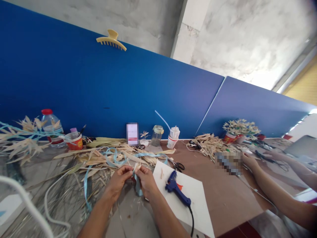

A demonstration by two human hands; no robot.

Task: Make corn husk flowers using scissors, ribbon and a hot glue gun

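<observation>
Close together over the near middle of the table, my left hand (120, 180) and my right hand (146, 181) pinch a small pale dried-husk flower (137, 166) between their fingertips. A light blue ribbon (138, 187) hangs down from it between the hands. How the ribbon is fixed to the flower is hidden by my fingers. Just right of my right hand, a blue glue gun (177, 188) lies on a white sheet (198, 211). Behind my hands are loose corn husks (99, 157) with more blue ribbon (115, 158) looped among them.
Black scissors (179, 166) lie beyond the glue gun. A phone (132, 134), a glass jar (157, 135) and a paper cup (172, 138) stand along the blue partition (148, 89). At left are a bottle (52, 127) and a white cable (47, 198). Another person's arm (272, 188) reaches in from the right.
</observation>
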